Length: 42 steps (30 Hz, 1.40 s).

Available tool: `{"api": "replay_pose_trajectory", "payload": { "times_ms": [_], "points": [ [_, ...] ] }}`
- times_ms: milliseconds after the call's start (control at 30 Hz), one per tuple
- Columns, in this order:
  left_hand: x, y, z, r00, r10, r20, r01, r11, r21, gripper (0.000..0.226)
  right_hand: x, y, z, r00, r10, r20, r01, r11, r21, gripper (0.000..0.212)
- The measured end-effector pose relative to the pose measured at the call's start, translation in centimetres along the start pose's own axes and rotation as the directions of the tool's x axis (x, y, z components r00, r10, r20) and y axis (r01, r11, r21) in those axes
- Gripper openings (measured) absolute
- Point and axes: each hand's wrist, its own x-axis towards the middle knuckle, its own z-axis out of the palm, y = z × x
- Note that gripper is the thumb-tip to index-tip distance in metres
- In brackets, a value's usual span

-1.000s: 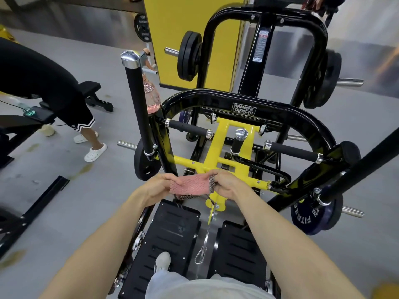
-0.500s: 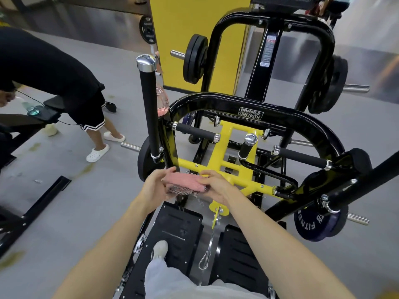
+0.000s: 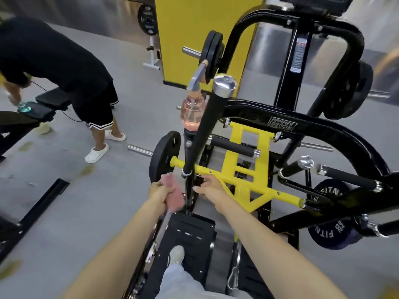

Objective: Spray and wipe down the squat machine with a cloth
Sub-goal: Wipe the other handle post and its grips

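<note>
Head view, looking down over both forearms at a black and yellow squat machine [image 3: 323,130]. At seven o'clock from centre, the left hand [image 3: 160,192] is fisted tight round a folded pink cloth [image 3: 176,197]. The cloth sits just beside the foot of a black upright handle [image 3: 204,134], seemingly placed to wipe that post.

On the post's other side, the right hand [image 3: 210,188] lies over the yellow crossbar [image 3: 205,170], fingers loose and apart, gripping nothing, probably to steady.

At twelve o'clock from the cloth, a pink spray bottle [image 3: 192,108] is perched on the frame behind the post, likely parked within reach.

A weight plate [image 3: 165,156] at eleven o'clock of the left hand crowds the post's base. At six o'clock the wearer's shoe [image 3: 177,253] rests on a black footplate [image 3: 194,231]. At ten o'clock another person [image 3: 54,61] bends over a bench [image 3: 54,98], well apart.
</note>
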Motion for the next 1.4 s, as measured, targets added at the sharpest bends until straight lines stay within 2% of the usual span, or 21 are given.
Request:
{"api": "replay_pose_trajectory", "payload": {
  "times_ms": [100, 200, 300, 400, 533, 567, 600, 633, 700, 733, 800, 833, 867, 900, 933, 1000, 1033, 1133, 1233, 1333, 1400],
  "points": [
    [3.0, 2.3, -1.6, 0.986, 0.165, -0.026, -0.151, 0.948, 0.281, 0.017, 2.7, -0.3, 1.8, 0.993, -0.049, -0.103, 0.044, 0.997, -0.058, 0.052],
    [6.2, 4.0, -0.6, 0.952, 0.296, 0.081, -0.307, 0.909, 0.281, 0.020, 4.8, -0.1, 3.4, 0.981, -0.094, -0.168, 0.074, 0.989, -0.124, 0.051],
    [8.8, 4.1, 1.4, 0.862, 0.375, 0.340, -0.476, 0.831, 0.289, 0.026, 6.3, 0.0, 4.9, 0.972, -0.144, -0.183, 0.128, 0.987, -0.097, 0.047],
    [9.5, 3.3, 2.9, 0.821, 0.347, 0.454, -0.515, 0.793, 0.325, 0.028, 7.1, 0.6, 5.8, 0.951, -0.183, -0.249, 0.182, 0.983, -0.024, 0.043],
    [11.6, 3.2, 3.1, 0.749, 0.319, 0.581, -0.632, 0.608, 0.481, 0.019, 7.9, 1.3, 5.6, 0.934, -0.190, -0.302, 0.194, 0.981, -0.017, 0.035],
    [12.0, 3.4, 2.9, 0.703, 0.350, 0.619, -0.699, 0.498, 0.513, 0.015, 7.9, 1.4, 5.5, 0.934, -0.182, -0.307, 0.188, 0.982, -0.010, 0.032],
    [12.2, 3.8, 2.9, 0.674, 0.327, 0.662, -0.723, 0.479, 0.499, 0.010, 8.0, 1.4, 5.3, 0.933, -0.176, -0.312, 0.191, 0.982, 0.016, 0.030],
    [12.7, 4.0, 3.0, 0.621, 0.322, 0.714, -0.775, 0.388, 0.499, 0.007, 7.9, 1.5, 5.2, 0.936, -0.167, -0.310, 0.187, 0.982, 0.035, 0.029],
    [14.4, 4.3, 3.2, 0.578, 0.278, 0.767, -0.813, 0.282, 0.510, 0.005, 8.0, 1.5, 5.4, 0.935, -0.160, -0.315, 0.176, 0.984, 0.024, 0.029],
    [15.1, 4.5, 3.2, 0.599, 0.255, 0.759, -0.797, 0.276, 0.537, 0.005, 8.1, 1.7, 5.6, 0.932, -0.161, -0.323, 0.174, 0.985, 0.012, 0.031],
    [17.2, 4.3, 3.2, 0.662, 0.065, 0.747, -0.706, 0.390, 0.591, 0.021, 8.2, 1.7, 5.7, 0.927, -0.157, -0.341, 0.168, 0.986, 0.003, 0.033],
    [18.0, 4.4, 3.4, 0.633, 0.137, 0.762, -0.750, 0.350, 0.561, 0.030, 8.2, 1.7, 5.7, 0.924, -0.152, -0.350, 0.164, 0.987, 0.002, 0.032],
    [17.8, 4.9, 3.6, 0.621, 0.203, 0.757, -0.756, 0.409, 0.511, 0.031, 8.3, 1.8, 5.6, 0.921, -0.154, -0.357, 0.163, 0.987, -0.005, 0.031],
    [16.9, 5.2, 4.0, 0.660, 0.204, 0.723, -0.693, 0.539, 0.479, 0.024, 8.4, 1.9, 5.6, 0.919, -0.158, -0.360, 0.164, 0.986, -0.014, 0.030],
    [16.4, 4.8, 4.3, 0.688, 0.364, 0.627, -0.710, 0.515, 0.480, 0.012, 8.3, 1.9, 5.6, 0.917, -0.171, -0.360, 0.176, 0.984, -0.020, 0.028],
    [15.5, 3.7, 4.3, 0.842, 0.259, 0.474, -0.479, 0.762, 0.435, 0.017, 8.3, 2.0, 5.6, 0.911, -0.188, -0.366, 0.195, 0.981, -0.018, 0.027],
    [15.5, 2.8, 4.7, 0.869, 0.247, 0.429, -0.428, 0.811, 0.399, 0.022, 8.3, 2.1, 5.7, 0.908, -0.193, -0.372, 0.203, 0.979, -0.014, 0.027],
    [14.6, 1.1, 4.9, 0.894, 0.266, 0.360, -0.386, 0.865, 0.320, 0.024, 8.2, 2.0, 5.7, 0.901, -0.219, -0.374, 0.228, 0.973, -0.020, 0.028],
    [15.8, -0.6, 4.3, 0.864, 0.303, 0.402, -0.457, 0.808, 0.373, 0.028, 8.0, 1.7, 5.7, 0.896, -0.248, -0.369, 0.257, 0.966, -0.026, 0.028],
    [18.3, -2.3, 3.5, 0.856, 0.226, 0.465, -0.446, 0.779, 0.442, 0.034, 7.7, 1.5, 5.9, 0.891, -0.257, -0.375, 0.269, 0.963, -0.022, 0.029],
    [18.1, -1.9, 2.8, 0.845, 0.166, 0.509, -0.400, 0.827, 0.394, 0.035, 7.7, 1.4, 6.0, 0.888, -0.265, -0.376, 0.277, 0.961, -0.024, 0.028]
  ]
}}
